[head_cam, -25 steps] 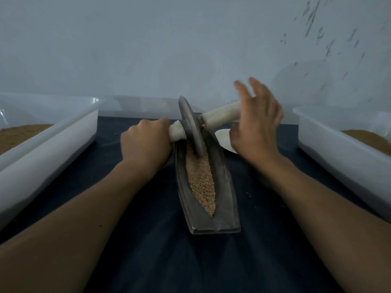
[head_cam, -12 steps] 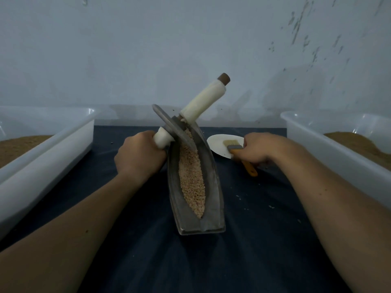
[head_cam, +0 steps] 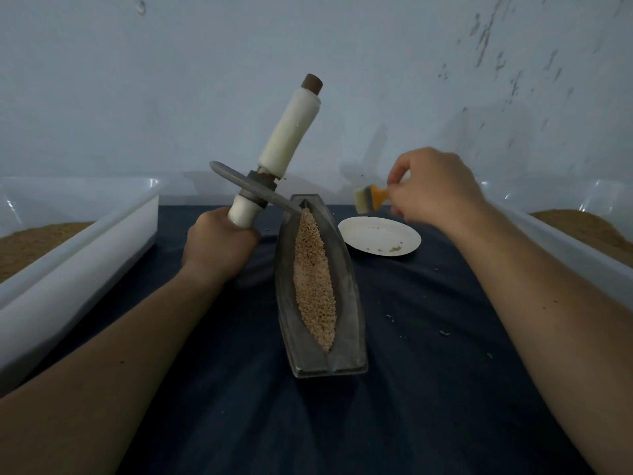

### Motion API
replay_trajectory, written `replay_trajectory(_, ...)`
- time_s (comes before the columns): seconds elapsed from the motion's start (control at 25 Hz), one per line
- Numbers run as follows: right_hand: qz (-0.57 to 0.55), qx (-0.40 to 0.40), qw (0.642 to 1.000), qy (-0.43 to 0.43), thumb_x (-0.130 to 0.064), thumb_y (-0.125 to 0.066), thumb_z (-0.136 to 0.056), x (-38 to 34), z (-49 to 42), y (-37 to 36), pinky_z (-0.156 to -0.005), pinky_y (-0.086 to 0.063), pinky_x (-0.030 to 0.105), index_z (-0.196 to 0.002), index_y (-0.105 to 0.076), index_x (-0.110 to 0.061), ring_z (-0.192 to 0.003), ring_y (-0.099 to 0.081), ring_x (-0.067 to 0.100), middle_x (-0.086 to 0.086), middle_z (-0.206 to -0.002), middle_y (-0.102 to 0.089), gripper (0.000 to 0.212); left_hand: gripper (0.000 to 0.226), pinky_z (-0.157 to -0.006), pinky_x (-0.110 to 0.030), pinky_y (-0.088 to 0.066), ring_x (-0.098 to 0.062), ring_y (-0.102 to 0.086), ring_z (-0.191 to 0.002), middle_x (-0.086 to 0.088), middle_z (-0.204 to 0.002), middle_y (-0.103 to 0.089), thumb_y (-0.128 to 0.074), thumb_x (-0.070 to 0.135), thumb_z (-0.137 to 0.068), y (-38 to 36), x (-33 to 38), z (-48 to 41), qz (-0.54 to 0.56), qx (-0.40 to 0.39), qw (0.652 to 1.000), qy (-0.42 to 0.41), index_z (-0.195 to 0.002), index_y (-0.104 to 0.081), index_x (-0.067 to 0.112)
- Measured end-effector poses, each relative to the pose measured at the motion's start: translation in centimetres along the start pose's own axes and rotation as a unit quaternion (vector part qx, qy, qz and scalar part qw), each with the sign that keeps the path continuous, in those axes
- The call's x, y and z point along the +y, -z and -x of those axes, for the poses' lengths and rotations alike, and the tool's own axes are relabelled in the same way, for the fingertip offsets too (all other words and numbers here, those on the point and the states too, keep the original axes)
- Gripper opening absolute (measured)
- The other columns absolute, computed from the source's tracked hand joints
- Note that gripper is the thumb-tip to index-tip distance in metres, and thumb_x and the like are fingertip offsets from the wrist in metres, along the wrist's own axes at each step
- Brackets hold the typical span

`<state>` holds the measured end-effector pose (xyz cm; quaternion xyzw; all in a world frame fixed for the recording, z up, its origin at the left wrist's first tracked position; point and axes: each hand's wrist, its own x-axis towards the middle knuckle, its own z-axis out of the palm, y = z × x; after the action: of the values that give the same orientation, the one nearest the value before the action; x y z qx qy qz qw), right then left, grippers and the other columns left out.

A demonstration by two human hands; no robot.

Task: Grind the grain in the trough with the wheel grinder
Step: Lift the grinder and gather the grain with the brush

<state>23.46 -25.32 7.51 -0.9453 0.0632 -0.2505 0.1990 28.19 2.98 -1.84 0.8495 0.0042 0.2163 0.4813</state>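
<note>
Yanked the grey metal wheel grinder (head_cam: 253, 192) with the white-wrapped wooden axle up out of the groove and tipped it right over. A second back, had it standing upright in the far end with both hands working the axle. Kept the left hand (head_cam: 219, 245) fisted tight round the lower stub of that axle, with the disc slanted just above the knuckles. Got the low edge of the disc down at the far tip of the grey boat-shaped metal trough (head_cam: 349, 303), just right of that hand; couldn't tell whether actually touching. Let go of the upper grip completely and left it poking up bare. Sent the right hand (head_cam: 431, 190) after the little yellow-handled brush (head_cam: 371, 198) with pale bristles instead. Half a second back, had the brush down on the round white plate (head_cam: 376, 234); now lifted it clear, pinched by the handle between thumb and fingertips, bristles aimed left toward the disc, plate just below the hand. Left the pale tan grain (head_cam: 313, 279) heaped in a long strip down the trough groove, between the two forearms, looking mostly whole, though hard to say for sure. So paused the grinding, by the look of it, probably to sweep stuck bits off the disc. Just guessing there, with plenty of rolling left to do. Had a dark blue cloth (head_cam: 428, 389) under everything, a white plastic tub (head_cam: 78, 241) of brown meal out left of the left hand, and a second tub (head_cam: 548, 200) out right of the right hand.
</note>
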Motion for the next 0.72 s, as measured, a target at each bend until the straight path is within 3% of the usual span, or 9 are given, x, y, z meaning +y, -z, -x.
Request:
replay_trajectory(0.08,-0.081,0.058,0.995,0.024,-0.026,-0.063,-0.082,-1.2,0.5,0.1,-0.069,-0.058,0.030,-0.080,-0.070,-0.031,-0.064,-0.069,0.013,-0.007,-0.065,-0.071,0.009,0.013,-0.056,-0.036,-0.050,-0.025,-0.063,-0.066,-0.005,-0.070,-0.064,-0.071,0.024,-0.070,0.2,-0.2,-0.2,0.055,-0.017,0.998,0.017,-0.076,-0.061,0.019)
replay_trajectory(0.2,-0.103,0.090,0.986,0.091,-0.032,-0.066,-0.086,-3.0,1.8,-1.3,-0.053,-0.042,0.025,-0.084,-0.069,-0.031,-0.055,-0.056,0.006,-0.012,-0.061,-0.060,0.003,0.016,-0.051,-0.032,-0.045,-0.020,-0.058,-0.057,-0.005,-0.064,-0.060,-0.073,0.021,-0.070,0.6,-0.2,-0.2,0.086,-0.027,0.995,0.029,-0.074,-0.059,0.016)
replay_trajectory(0.36,-0.124,0.082,0.978,0.147,-0.030,-0.064,-0.090,-3.5,2.4,-3.0,-0.052,-0.038,0.025,-0.094,-0.060,-0.029,-0.058,-0.053,0.008,-0.010,-0.068,-0.058,0.006,0.017,-0.046,-0.029,-0.044,-0.015,-0.055,-0.050,-0.007,-0.065,-0.059,-0.076,0.017,-0.072,0.7,0.1,-0.1,0.106,-0.051,0.993,0.030,-0.078,-0.060,0.013)
replay_trajectory(0.64,-0.105,0.107,0.968,0.202,-0.028,-0.064,-0.095,-3.8,2.7,-3.8,-0.054,-0.046,0.024,-0.099,-0.068,-0.025,-0.059,-0.056,0.007,-0.012,-0.069,-0.059,0.007,0.019,-0.046,-0.029,-0.044,-0.015,-0.053,-0.048,-0.008,-0.062,-0.058,-0.077,0.016,-0.072,1.0,0.0,-0.1,0.135,-0.060,0.988,0.036,-0.080,-0.061,0.010)
replay_trajectory(0.72,-0.092,0.108,0.966,0.215,-0.027,-0.063,-0.096,-3.8,2.9,-4.1,-0.053,-0.041,0.023,-0.101,-0.068,-0.023,-0.056,-0.053,0.006,-0.013,-0.065,-0.055,0.008,0.020,-0.045,-0.029,-0.043,-0.014,-0.052,-0.047,-0.007,-0.060,-0.057,-0.077,0.016,-0.072,1.1,-0.1,-0.2,0.142,-0.059,0.987,0.038,-0.080,-0.059,0.010)
